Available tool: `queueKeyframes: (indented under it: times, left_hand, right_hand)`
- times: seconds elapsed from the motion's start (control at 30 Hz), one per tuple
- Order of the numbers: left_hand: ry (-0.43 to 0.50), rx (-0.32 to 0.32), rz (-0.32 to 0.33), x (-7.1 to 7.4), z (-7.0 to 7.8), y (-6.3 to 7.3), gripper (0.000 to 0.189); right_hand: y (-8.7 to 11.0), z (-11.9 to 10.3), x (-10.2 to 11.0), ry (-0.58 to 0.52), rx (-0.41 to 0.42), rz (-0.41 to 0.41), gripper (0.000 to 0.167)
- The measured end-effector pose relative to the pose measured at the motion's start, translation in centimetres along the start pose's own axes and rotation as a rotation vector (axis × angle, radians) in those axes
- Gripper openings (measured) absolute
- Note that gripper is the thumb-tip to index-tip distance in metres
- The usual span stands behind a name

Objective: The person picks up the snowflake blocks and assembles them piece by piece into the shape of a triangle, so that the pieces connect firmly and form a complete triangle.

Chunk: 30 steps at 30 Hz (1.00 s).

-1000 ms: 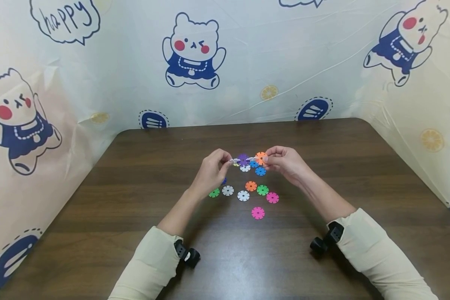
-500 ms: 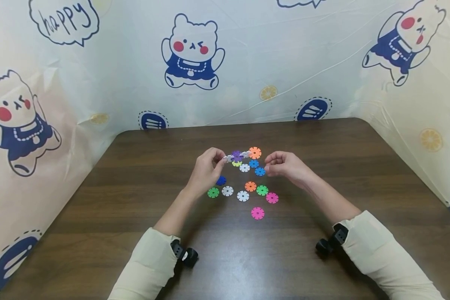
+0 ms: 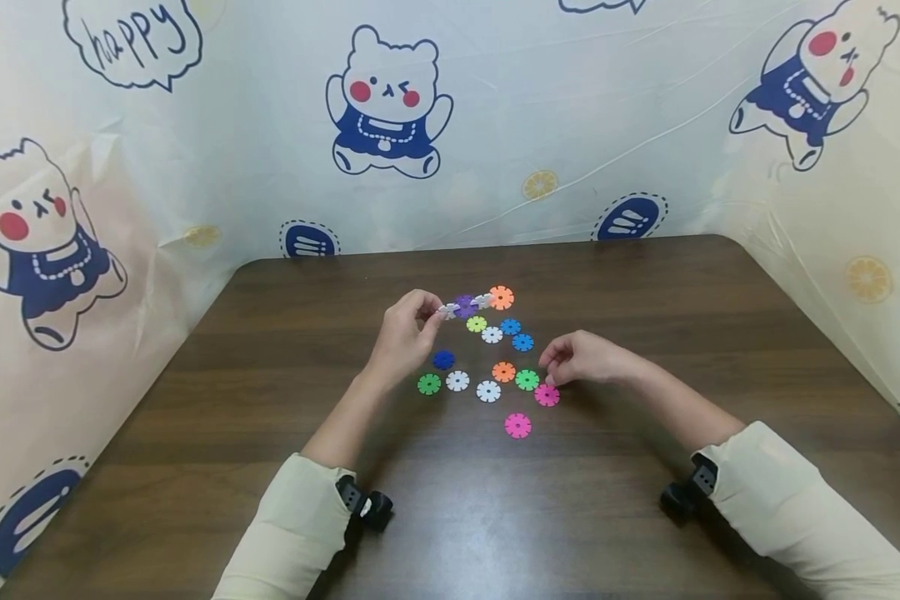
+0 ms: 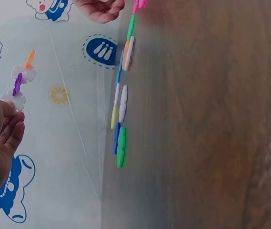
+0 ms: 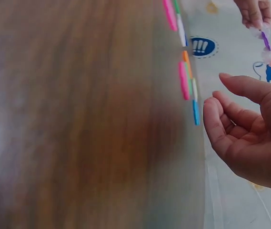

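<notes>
My left hand [image 3: 405, 333] pinches one end of a short chain of interlocking snowflake discs, raised above the table. The chain runs from a white disc at the fingertips through a purple disc [image 3: 465, 306] and another white disc [image 3: 482, 301] to an orange disc [image 3: 502, 297] at its free end. In the left wrist view the purple disc [image 4: 17, 85] stands edge-on between the white ones. My right hand [image 3: 585, 358] holds nothing; its fingers are loosely bent, thumb apart from them in the right wrist view. It hovers close by a pink disc [image 3: 547, 395] and a green disc [image 3: 527, 380].
Loose discs lie across the middle of the brown table [image 3: 232, 433]: a yellow-green one [image 3: 477, 324], light blue ones [image 3: 522, 342], a dark blue one [image 3: 443, 360], white ones [image 3: 488, 392], another green [image 3: 429, 384] and a nearer pink [image 3: 518, 426]. A printed curtain [image 3: 495, 100] hangs behind.
My right hand let go of the chain's orange end and moved down toward the pink disc. My left hand carried the chain slightly left and up, uncovering the yellow-green and dark blue discs.
</notes>
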<state>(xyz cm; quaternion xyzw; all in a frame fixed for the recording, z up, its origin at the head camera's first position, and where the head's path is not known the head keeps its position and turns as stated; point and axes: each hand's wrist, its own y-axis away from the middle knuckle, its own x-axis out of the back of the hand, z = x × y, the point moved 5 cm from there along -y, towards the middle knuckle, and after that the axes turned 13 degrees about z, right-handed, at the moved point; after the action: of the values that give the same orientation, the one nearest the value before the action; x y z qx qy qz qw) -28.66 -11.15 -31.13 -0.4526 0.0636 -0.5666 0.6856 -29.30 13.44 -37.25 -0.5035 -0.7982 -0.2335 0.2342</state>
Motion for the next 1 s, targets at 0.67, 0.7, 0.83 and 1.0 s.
queueKeyframes:
  times: [0.67, 0.7, 0.83, 1.0]
  left_hand:
    - [-0.012, 0.009, -0.010, 0.1, -0.2, 0.0, 0.006]
    - [-0.011, 0.011, -0.010, 0.1, -0.2, 0.0, 0.006]
    - [-0.010, 0.013, -0.014, 0.0, -0.2, 0.0, 0.007]
    - [-0.016, 0.016, -0.016, 0.0, -0.1, 0.1, 0.008]
  right_hand:
    - [0.9, -0.4, -1.6, 0.265, 0.075, 0.045, 0.022]
    - [0.9, -0.4, -1.6, 0.270, 0.078, 0.047, 0.021]
    - [0.9, -0.4, -1.7, 0.273, 0.084, 0.042, 0.022]
    - [1.0, -0.5, -1.7, 0.258, 0.091, 0.035, 0.023]
